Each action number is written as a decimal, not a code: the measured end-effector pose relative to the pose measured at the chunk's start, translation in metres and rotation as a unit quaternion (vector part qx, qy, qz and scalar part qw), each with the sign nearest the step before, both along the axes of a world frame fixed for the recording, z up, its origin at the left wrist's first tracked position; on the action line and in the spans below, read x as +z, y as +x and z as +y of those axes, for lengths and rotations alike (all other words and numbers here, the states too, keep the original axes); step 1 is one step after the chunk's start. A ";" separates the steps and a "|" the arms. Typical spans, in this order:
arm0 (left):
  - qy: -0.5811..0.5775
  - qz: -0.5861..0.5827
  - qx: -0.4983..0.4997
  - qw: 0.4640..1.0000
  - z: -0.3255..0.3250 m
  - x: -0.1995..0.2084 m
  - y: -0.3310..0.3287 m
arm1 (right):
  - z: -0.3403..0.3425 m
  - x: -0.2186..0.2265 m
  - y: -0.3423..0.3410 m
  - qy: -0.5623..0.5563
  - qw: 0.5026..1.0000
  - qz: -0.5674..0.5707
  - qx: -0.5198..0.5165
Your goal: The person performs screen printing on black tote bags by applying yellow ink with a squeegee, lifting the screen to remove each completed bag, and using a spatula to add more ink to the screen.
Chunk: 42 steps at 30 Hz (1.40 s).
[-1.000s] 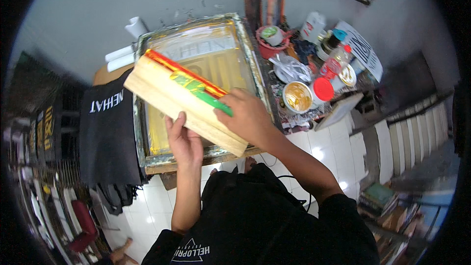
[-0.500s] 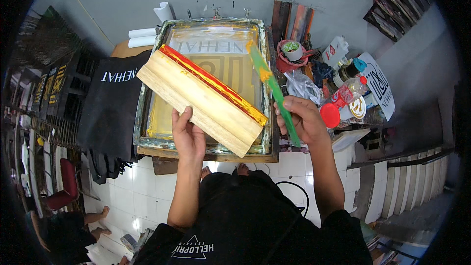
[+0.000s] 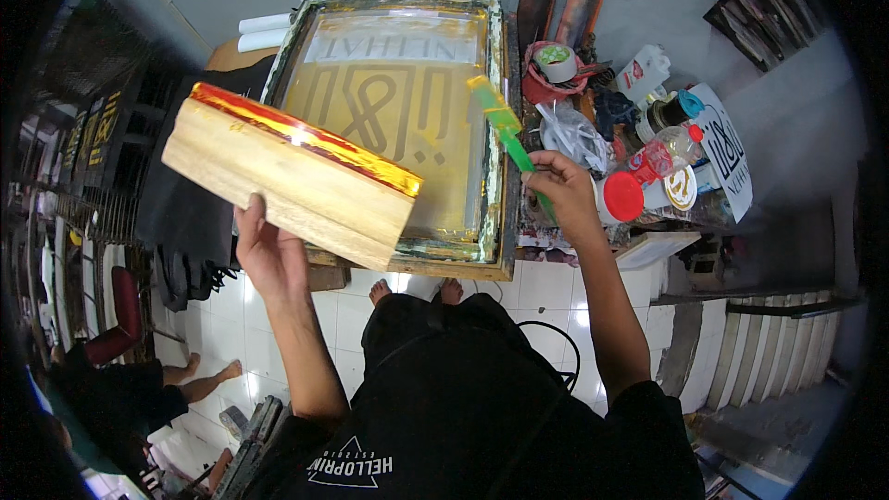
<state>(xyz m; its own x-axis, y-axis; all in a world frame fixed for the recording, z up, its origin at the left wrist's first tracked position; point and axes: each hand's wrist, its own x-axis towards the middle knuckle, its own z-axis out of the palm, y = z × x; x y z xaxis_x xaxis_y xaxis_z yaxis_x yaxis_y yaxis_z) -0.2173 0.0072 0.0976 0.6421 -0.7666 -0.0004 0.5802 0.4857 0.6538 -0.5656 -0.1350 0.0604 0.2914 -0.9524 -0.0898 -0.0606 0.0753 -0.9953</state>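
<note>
My left hand (image 3: 273, 255) grips a wide wooden squeegee (image 3: 287, 181) from below, thumb on its near face. The squeegee's red blade along the far edge is smeared with yellow ink. It is tilted and held up over the left part of a screen printing frame (image 3: 495, 157), whose mesh is yellow with a dark design. In my right hand (image 3: 563, 194) is a green plastic spatula (image 3: 503, 118), closed in the fingers, its tip coated with orange-yellow ink. The spatula stands above the frame's right edge, apart from the squeegee.
Black fabric bags (image 3: 190, 213) hang at the left. On the right stand a red basket (image 3: 542, 88) with a tape roll, a clear bottle with a red cap (image 3: 662, 159), a red-lidded jar (image 3: 622, 197) and an open tub (image 3: 682, 189). Another person's legs (image 3: 204, 380) show at lower left.
The squeegee has moved left with my left hand, away from the spatula, baring more of the mesh. My right hand has shifted slightly, and the spatula leans more to the left.
</note>
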 end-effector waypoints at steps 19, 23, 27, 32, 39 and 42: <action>-0.014 0.044 0.069 0.997 0.035 -0.011 0.028 | -0.009 -0.018 0.039 -0.422 0.819 0.368 0.124; -0.014 0.046 0.061 0.997 0.035 -0.012 0.035 | -0.003 -0.015 0.040 -0.421 0.806 0.396 0.130; -0.018 0.054 0.047 0.997 0.032 -0.010 0.043 | 0.012 -0.019 0.042 -0.427 0.791 0.421 0.118; -0.012 0.056 0.041 0.997 0.026 -0.008 0.050 | 0.024 -0.017 0.049 -0.439 0.772 0.449 0.100; -0.002 0.054 0.018 0.998 0.017 -0.008 0.052 | 0.032 -0.019 0.046 -0.356 0.836 0.414 0.055; 0.005 0.045 -0.008 0.999 0.014 -0.010 0.054 | 0.034 -0.005 0.043 -0.151 0.941 0.301 -0.022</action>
<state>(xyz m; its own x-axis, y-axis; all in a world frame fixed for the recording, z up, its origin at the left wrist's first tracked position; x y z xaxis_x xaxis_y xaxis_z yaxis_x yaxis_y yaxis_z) -0.1630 0.0212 0.0875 0.6271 -0.7761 -0.0663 0.6446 0.4693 0.6036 -0.5221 -0.1014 0.0558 0.2351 -0.9706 0.0514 -0.6234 -0.1911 -0.7582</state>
